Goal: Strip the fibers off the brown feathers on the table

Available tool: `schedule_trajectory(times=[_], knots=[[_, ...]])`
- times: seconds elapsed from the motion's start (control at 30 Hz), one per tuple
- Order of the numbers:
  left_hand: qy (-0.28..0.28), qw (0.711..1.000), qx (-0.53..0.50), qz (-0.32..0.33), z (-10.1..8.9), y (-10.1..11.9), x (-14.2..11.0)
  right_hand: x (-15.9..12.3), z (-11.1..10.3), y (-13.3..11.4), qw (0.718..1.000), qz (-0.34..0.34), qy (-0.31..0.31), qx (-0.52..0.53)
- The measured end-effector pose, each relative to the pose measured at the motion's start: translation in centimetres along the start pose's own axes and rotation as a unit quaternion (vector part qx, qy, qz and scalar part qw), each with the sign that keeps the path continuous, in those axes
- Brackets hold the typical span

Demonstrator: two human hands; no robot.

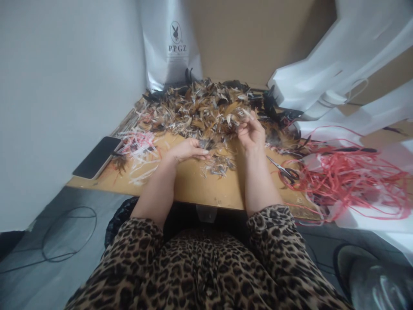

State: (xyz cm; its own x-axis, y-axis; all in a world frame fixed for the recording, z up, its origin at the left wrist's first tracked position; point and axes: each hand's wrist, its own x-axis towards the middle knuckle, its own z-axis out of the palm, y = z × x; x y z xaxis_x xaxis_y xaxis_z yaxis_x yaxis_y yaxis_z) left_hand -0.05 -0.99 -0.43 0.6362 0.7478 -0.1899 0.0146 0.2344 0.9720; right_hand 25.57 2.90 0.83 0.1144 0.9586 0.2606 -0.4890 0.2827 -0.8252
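1. The feather pile point(200, 107), brown, tan and black, lies across the far middle of the worktop point(193, 189).
2. At its near edge, the left hand point(189, 150) has its thumb and fingers closed on a grey feather tuft point(205, 144).
3. The right hand point(253, 132) is raised at the pile's right front, thumb and fingers bent towards each other among the feathers; whether they grasp one, I cannot tell.
4. A small loose feather clump point(220, 165) lies on the worktop between the forearms, nearer the person than the pile.
5. Left of the pile are white and pink strips point(137, 144), with a dark-screened phone point(97, 158) just beside them at the worktop's left edge.
6. To the right of the right forearm lie scissors point(284, 170) with dark handles, next to a large tangle of red strips point(358, 178).
7. Behind the pile stands a pale bag point(174, 64) printed "PPGZ".
8. A looped black cable point(69, 208) lies on the floor point(64, 237) at left.
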Motion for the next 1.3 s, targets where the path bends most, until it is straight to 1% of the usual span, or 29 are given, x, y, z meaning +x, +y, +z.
schedule_trajectory(times=[0.13,0.2,0.3,0.43,0.6,0.73,0.8,0.87,0.9,0.97,1.03,1.07,1.1,1.17,1.23,1.3], knots=[[0.083,0.994,-0.042,0.055,-0.5,0.2,0.3,-0.9,1.3,-0.4,0.999,0.033,0.0,-0.03],[0.12,0.986,-0.083,0.075,-0.7,0.3,0.5,-1.6,2.2,-0.6,0.998,0.058,-0.023,-0.027],[0.144,0.977,-0.135,0.081,-0.8,0.5,0.7,-2.5,3.4,-0.8,0.992,0.102,-0.071,-0.034],[0.136,0.974,-0.162,0.086,-0.5,0.8,0.5,-3.1,4.4,-0.3,0.98,0.137,-0.117,-0.085],[0.111,0.98,-0.152,0.07,0.1,1.2,0.2,-3.3,5.0,0.7,0.966,0.165,-0.15,-0.129],[0.103,0.983,-0.14,0.058,0.2,0.8,0.4,-3.7,5.4,1.1,0.958,0.169,-0.168,-0.158],[0.11,0.982,-0.141,0.053,0.1,0.6,0.6,-3.7,5.5,1.2,0.958,0.168,-0.166,-0.161],[0.127,0.978,-0.153,0.066,0.0,0.5,0.8,-3.6,5.7,1.4,0.967,0.145,-0.14,-0.155],[0.14,0.973,-0.164,0.081,-0.1,0.5,1.0,-3.5,5.8,1.4,0.975,0.116,-0.113,-0.154],[0.176,0.959,-0.191,0.118,-0.2,0.5,1.2,-3.2,5.9,1.4,0.986,0.03,-0.04,-0.161],[0.218,0.942,-0.21,0.147,-0.2,0.7,1.4,-3.1,6.2,1.3,0.982,-0.046,0.012,-0.181],[0.234,0.936,-0.213,0.154,-0.2,0.7,1.5,-3.1,6.3,1.3,0.979,-0.064,0.019,-0.194],[0.244,0.933,-0.212,0.159,-0.2,0.7,1.6,-3.2,6.5,1.4,0.976,-0.068,0.013,-0.206],[0.241,0.935,-0.203,0.161,0.0,0.7,1.7,-3.4,6.9,1.6,0.971,-0.042,-0.008,-0.235],[0.219,0.943,-0.192,0.159,0.2,0.5,1.7,-3.8,7.3,2.2,0.965,0.003,-0.023,-0.263],[0.198,0.952,-0.18,0.151,0.5,0.4,1.7,-4.0,7.6,2.9,0.964,0.034,-0.029,-0.264]])
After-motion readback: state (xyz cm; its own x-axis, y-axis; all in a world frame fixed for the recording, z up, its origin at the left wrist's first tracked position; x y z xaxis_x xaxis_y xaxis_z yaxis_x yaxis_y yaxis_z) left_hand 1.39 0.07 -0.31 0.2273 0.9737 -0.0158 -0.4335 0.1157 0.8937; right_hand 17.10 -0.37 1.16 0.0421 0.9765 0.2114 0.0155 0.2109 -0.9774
